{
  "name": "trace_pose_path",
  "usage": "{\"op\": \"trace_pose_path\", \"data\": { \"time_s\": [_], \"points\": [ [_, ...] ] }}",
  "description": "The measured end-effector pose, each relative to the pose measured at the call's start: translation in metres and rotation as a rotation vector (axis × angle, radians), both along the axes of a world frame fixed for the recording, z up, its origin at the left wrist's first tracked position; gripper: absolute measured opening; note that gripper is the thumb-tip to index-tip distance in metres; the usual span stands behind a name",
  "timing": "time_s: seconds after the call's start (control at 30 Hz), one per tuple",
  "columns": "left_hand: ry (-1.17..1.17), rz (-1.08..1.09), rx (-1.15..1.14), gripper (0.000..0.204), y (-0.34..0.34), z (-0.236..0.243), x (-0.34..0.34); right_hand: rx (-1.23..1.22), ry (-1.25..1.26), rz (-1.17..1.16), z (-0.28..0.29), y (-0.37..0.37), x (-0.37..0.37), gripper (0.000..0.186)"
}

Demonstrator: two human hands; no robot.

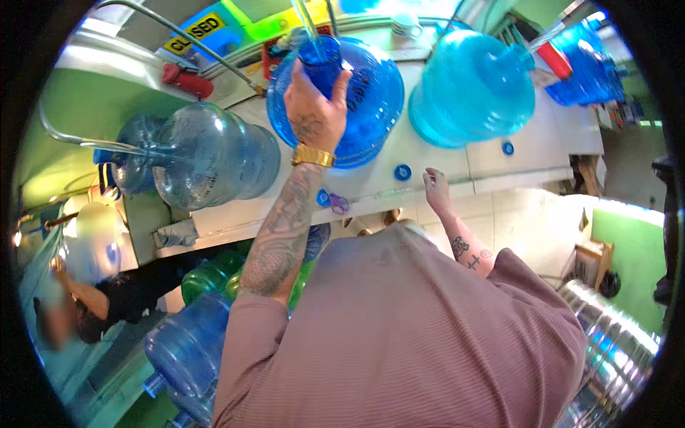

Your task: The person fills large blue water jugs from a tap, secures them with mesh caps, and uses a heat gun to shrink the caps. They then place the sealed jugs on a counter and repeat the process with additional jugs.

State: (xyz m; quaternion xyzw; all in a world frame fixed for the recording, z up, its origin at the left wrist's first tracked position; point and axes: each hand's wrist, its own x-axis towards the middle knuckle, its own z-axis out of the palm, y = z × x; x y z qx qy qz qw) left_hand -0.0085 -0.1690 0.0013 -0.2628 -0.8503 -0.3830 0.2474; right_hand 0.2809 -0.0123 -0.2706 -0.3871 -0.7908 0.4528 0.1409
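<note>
My left hand (315, 110), with a gold watch on its wrist, is closed round the neck of a dark blue water jug (374, 93) standing on the white counter. A clear tube or stream of water (307, 20) comes down at the mouth of this jug. My right hand (436, 191) hovers by the counter's front edge, fingers curled into a pinch; whether anything is between them is too small to make out. Closest to it lies a blue round cap (403, 172). Another blue cap (323, 197) and purple-handled scissors (338, 205) lie below the jug.
A turquoise jug (471, 89) stands to the right, a clear bluish jug (217, 153) to the left with a metal pipe (93, 143) at its mouth. One more cap (507, 148) is at right. Several jugs (189, 342) are at lower left, near another person (128, 303).
</note>
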Motion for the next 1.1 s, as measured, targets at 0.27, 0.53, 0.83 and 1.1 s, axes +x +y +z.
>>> {"op": "trace_pose_path", "data": {
  "time_s": [0.27, 0.53, 0.83, 1.1],
  "points": [
    [-0.061, -0.408, 0.507, 0.048, -0.028, 0.014, 0.018, -0.04, -0.486, -0.307, -0.01, 0.007, 0.175, 0.047],
    [-0.981, -0.867, -0.05, 0.05, -0.092, -0.125, 0.149, -0.055, -0.598, -0.366, -0.022, 0.009, 0.278, 0.054],
    [-0.558, -0.315, -0.888, 0.071, -0.162, -0.301, 0.147, 0.233, -0.416, -0.141, 0.018, 0.206, 0.172, 0.055],
    [-1.088, -0.054, -0.64, 0.041, -0.18, -0.333, 0.115, 0.171, -0.46, 0.202, 0.012, 0.346, 0.094, 0.06]
  ]
}}
